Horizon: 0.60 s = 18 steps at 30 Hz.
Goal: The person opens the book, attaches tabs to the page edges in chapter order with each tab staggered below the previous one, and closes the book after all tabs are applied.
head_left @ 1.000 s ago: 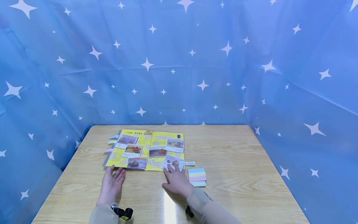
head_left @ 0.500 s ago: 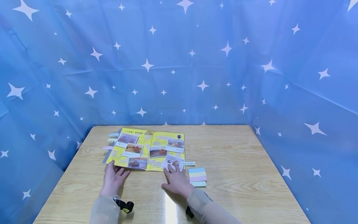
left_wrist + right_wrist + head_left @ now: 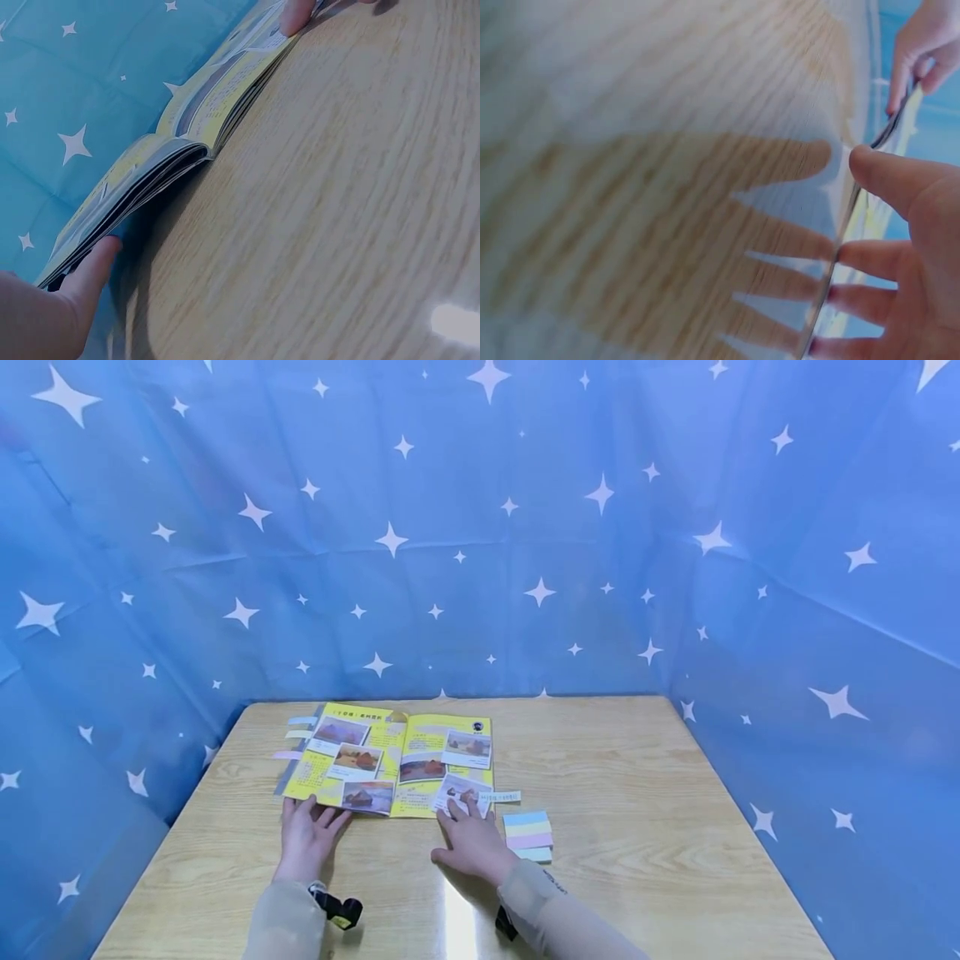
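An open magazine [image 3: 408, 743] with yellow pages and pictures of haystacks lies toward the left of the wooden table. My left hand [image 3: 303, 843] grips the near edge of its left half. In the left wrist view that half of the magazine [image 3: 150, 172] is tilted up off the table, a finger [image 3: 94, 270] beneath the pages. My right hand [image 3: 476, 847] rests flat with spread fingertips on the lower right page, over a picture. Seen from the right wrist, the fingers [image 3: 870, 304] are straight and meet the magazine's near edge.
Coloured sticky tabs [image 3: 288, 755] stick out of the magazine's left side, and a written tab [image 3: 501, 797] from its right. A pad of striped sticky notes [image 3: 528, 835] lies right of my right hand. A blue star-patterned curtain [image 3: 480, 568] surrounds the table [image 3: 637, 827].
My left hand has moved forward and slightly right to take hold of the magazine's lower left edge, and that side has risen a little. My right hand stays in place.
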### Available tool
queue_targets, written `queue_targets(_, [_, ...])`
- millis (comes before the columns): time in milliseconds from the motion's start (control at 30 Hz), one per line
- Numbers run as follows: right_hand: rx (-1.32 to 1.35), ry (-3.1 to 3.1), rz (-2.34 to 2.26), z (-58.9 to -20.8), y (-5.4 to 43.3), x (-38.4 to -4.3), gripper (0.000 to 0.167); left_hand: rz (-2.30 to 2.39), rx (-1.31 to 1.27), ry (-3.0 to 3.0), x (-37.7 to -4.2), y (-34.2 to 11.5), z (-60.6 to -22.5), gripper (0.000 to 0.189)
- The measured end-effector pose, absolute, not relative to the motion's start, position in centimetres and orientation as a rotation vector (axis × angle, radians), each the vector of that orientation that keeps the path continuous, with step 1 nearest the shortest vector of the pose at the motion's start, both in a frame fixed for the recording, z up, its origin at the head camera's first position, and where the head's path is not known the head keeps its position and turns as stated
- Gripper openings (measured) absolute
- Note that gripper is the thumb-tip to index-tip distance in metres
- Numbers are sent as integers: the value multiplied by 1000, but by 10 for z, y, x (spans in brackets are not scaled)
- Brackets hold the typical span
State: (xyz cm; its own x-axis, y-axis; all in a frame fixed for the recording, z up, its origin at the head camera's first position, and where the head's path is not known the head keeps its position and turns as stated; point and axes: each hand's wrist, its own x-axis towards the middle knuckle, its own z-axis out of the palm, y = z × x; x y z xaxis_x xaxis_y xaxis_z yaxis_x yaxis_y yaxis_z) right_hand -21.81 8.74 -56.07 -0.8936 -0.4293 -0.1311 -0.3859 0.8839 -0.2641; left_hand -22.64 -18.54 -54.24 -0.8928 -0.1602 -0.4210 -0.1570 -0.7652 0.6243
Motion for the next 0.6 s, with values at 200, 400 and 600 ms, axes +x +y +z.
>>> queue_targets(200, [-627,2891,-341,-562,87,-221,72,-2802,732,-1144,-230,-182,-539,56])
queue_targets(400, [-640,2892,-334,-562,85,-224,71,-2764,764,-1145,-231,-182,-539,57])
queue_targets(600, [-653,2892,-344,-562,85,-225,70,-2738,767,-1150,-233,-182,-536,58])
